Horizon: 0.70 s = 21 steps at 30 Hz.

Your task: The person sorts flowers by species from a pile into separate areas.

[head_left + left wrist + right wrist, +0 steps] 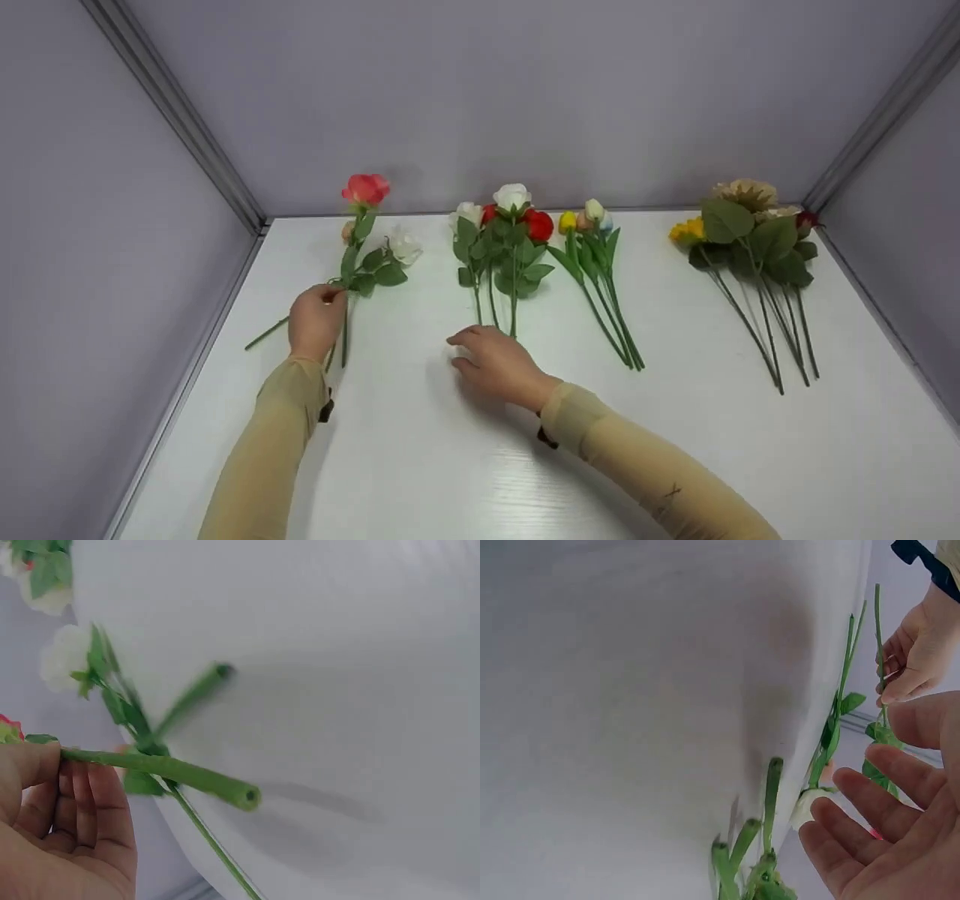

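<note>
At the left of the table, my left hand (pixel 316 321) pinches the green stem (pixel 180 771) of a coral-pink rose (pixel 367 189) between thumb and fingers. In the left wrist view that stem is raised off the surface. Under it lie a white rose (pixel 405 246) and a small peach flower (pixel 348 232), their stems crossing on the table. My right hand (pixel 499 365) hovers with spread, relaxed fingers and holds nothing. It is nearest to the stem ends of the middle bunch, which has white roses (pixel 513 197) and red roses (pixel 538 225); the hand partly hides those stems in the head view.
Right of the middle bunch lie several tulips (pixel 595 210) with green stems. Farther right is a bunch with a beige flower (pixel 746 193), a yellow flower (pixel 688 232) and a dark red one (pixel 806 221). Grey panels (pixel 525 97) enclose the white table (pixel 420 465) at the back and sides.
</note>
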{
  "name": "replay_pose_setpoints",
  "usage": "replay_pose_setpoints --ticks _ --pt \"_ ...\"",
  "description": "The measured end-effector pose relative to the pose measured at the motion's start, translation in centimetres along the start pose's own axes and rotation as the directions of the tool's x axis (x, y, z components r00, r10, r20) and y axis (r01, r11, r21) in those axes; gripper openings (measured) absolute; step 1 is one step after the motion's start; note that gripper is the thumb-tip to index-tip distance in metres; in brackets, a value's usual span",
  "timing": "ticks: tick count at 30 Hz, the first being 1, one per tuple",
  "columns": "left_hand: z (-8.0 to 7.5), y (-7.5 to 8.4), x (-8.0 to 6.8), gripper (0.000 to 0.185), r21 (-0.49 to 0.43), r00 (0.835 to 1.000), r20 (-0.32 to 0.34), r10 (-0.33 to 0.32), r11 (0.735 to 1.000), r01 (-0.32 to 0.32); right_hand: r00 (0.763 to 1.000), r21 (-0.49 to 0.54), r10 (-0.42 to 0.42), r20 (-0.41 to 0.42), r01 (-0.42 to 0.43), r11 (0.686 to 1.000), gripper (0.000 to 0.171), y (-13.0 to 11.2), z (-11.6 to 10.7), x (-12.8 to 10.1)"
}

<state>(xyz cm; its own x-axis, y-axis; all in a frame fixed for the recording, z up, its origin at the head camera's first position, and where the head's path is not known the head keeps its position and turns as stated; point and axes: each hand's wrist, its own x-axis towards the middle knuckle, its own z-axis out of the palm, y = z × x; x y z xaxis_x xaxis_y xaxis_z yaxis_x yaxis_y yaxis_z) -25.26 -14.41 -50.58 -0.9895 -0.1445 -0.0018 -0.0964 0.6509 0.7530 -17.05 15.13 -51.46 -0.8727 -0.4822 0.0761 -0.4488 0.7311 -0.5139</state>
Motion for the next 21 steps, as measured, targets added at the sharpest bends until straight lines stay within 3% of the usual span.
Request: replay_pose_setpoints --ticks 3,5,8,10,16,21 --pt "1.5 2.5 -0.5 0.033 -0.143 0.997 0.075 0.006 0.99 0.005 0.997 0.112 0.068 -0.047 -0.063 0.992 0.033 1.2 -1.1 -0.8" --pt "2.8 4.2 -1.1 0.032 -0.246 0.991 0.129 0.023 0.969 0.009 0.992 0.184 0.106 -0.075 -0.091 0.979 0.032 2.0 -1.8 -1.5" --pt "5.2 6.6 -2.2 0.031 -0.404 0.977 0.204 0.058 0.914 0.03 0.982 0.276 0.165 -0.095 -0.133 0.952 0.032 3.0 -2.6 -2.6" --pt "6.7 8.1 -3.1 0.03 -0.493 0.966 0.243 0.093 0.869 0.04 0.974 0.36 0.211 -0.085 -0.168 0.918 0.032 3.5 -3.0 -3.2" --pt "10.9 12.6 -5.8 0.034 -0.636 0.935 0.292 0.203 0.771 0.031 0.955 0.611 0.297 -0.006 -0.232 0.757 0.038 4.2 -3.8 -5.1" --pt "13.0 16.0 -7.8 0.034 -0.703 0.902 0.309 0.302 0.711 0.003 0.931 0.809 0.364 -0.025 -0.195 0.554 0.04 4.3 -4.4 -7.3"
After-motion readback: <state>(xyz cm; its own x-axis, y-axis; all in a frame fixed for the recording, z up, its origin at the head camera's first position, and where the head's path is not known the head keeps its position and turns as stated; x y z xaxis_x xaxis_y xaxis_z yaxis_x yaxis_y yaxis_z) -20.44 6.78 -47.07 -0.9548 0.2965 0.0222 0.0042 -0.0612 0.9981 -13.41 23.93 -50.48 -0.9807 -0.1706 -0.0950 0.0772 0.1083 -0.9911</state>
